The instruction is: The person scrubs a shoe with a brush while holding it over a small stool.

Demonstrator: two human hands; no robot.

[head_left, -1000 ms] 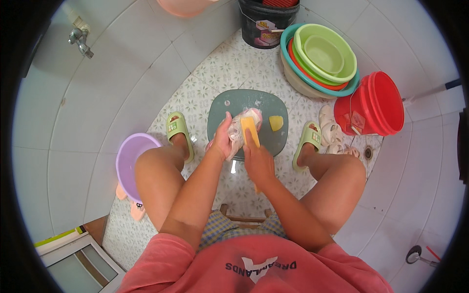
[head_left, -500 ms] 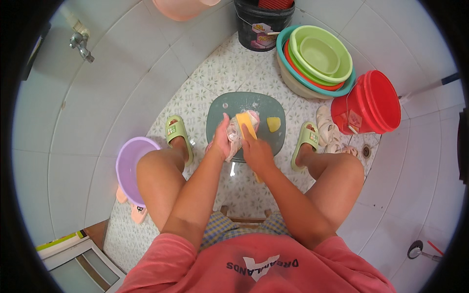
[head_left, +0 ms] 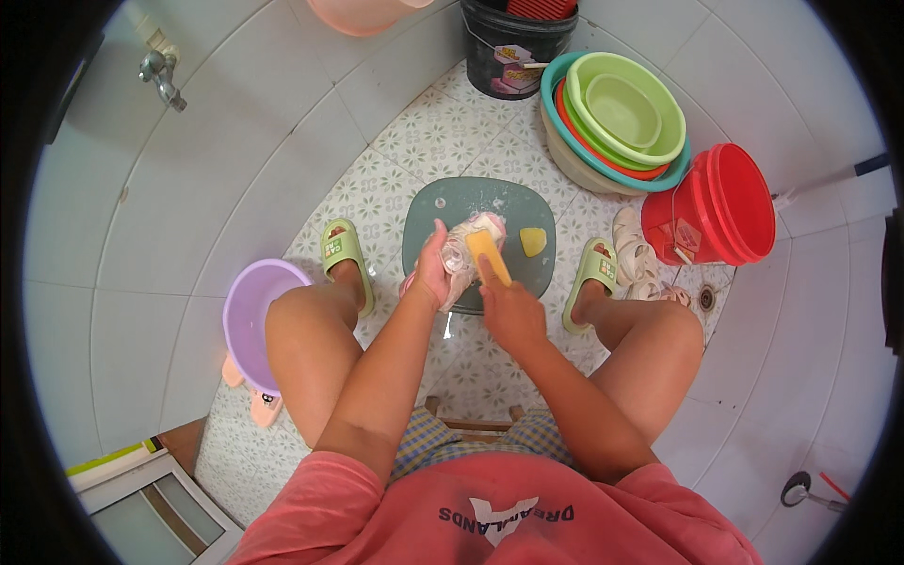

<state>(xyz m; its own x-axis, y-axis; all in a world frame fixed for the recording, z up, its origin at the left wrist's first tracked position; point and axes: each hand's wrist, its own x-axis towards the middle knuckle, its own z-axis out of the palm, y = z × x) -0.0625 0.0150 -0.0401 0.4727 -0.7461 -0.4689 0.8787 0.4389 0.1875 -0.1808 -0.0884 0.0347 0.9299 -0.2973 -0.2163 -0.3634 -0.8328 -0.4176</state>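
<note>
Over a green stool (head_left: 428, 200) between my feet, my left hand (head_left: 432, 270) grips a wet, foamy white-and-pink item (head_left: 460, 252); lather hides its exact kind. My right hand (head_left: 514, 315) is closed around the handle of a yellow scrubbing brush (head_left: 490, 258). The brush's far end rests against the right side of the foamy item. To the right of both hands, a yellow piece of soap (head_left: 533, 242) lies on the stool top, which has white suds spattered on it.
A purple basin (head_left: 247, 325) stands beside my left knee. Stacked basins (head_left: 683, 169), a red bucket (head_left: 687, 212) and a black bucket (head_left: 513, 56) line the far right. Pale sandals (head_left: 633, 247) sit near my right foot. A tap (head_left: 162, 80) juts from the left wall.
My right hand has moved slightly right and toward me, and the brush now slants more across the foamy item. My left hand keeps its hold. The whole view has shifted a little.
</note>
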